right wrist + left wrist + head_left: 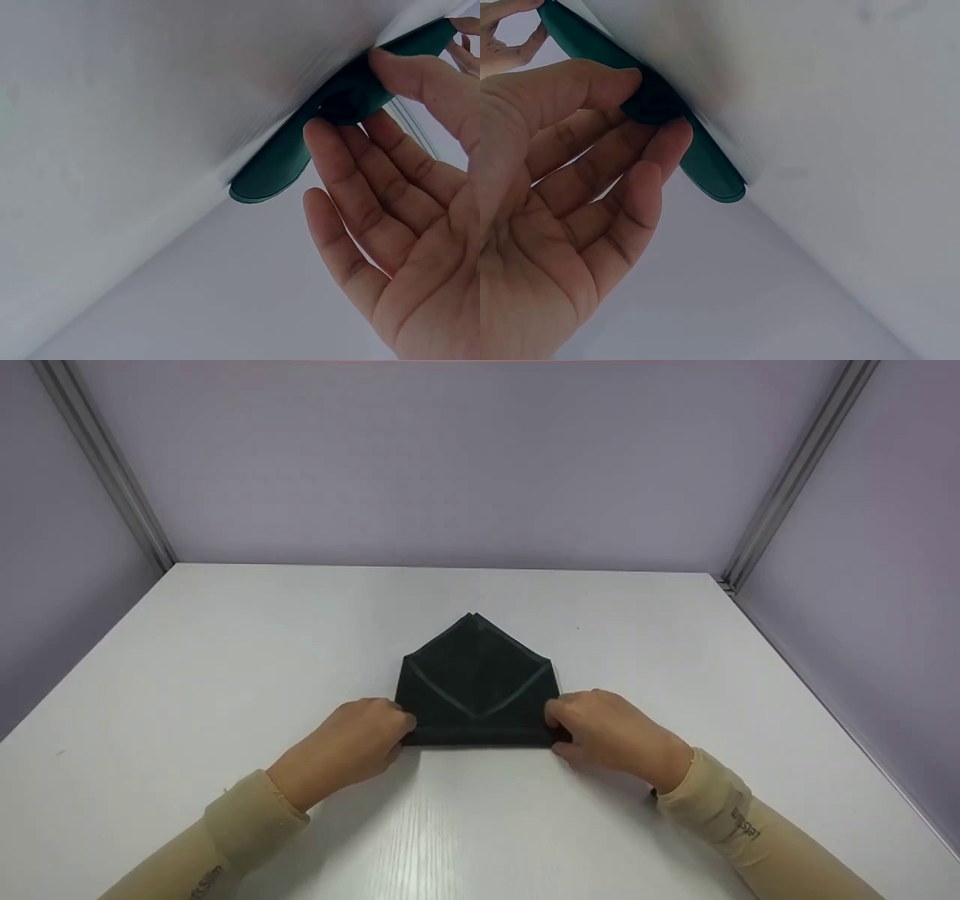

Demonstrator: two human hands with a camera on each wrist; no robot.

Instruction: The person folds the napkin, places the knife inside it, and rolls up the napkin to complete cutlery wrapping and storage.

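Both hands pinch the near corners of a dark folded cloth point(477, 682): the left hand point(358, 742) grips its left corner, the right hand point(611, 731) its right. It lies flat mid-desk point(225, 660), its peak pointing toward the far edge.

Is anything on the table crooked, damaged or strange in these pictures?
Nothing stands out. The dark folded cloth lies flat and symmetric on the white table, its point away from the person. The left hand and the right hand pinch its two near corners evenly. No spill or tear shows.
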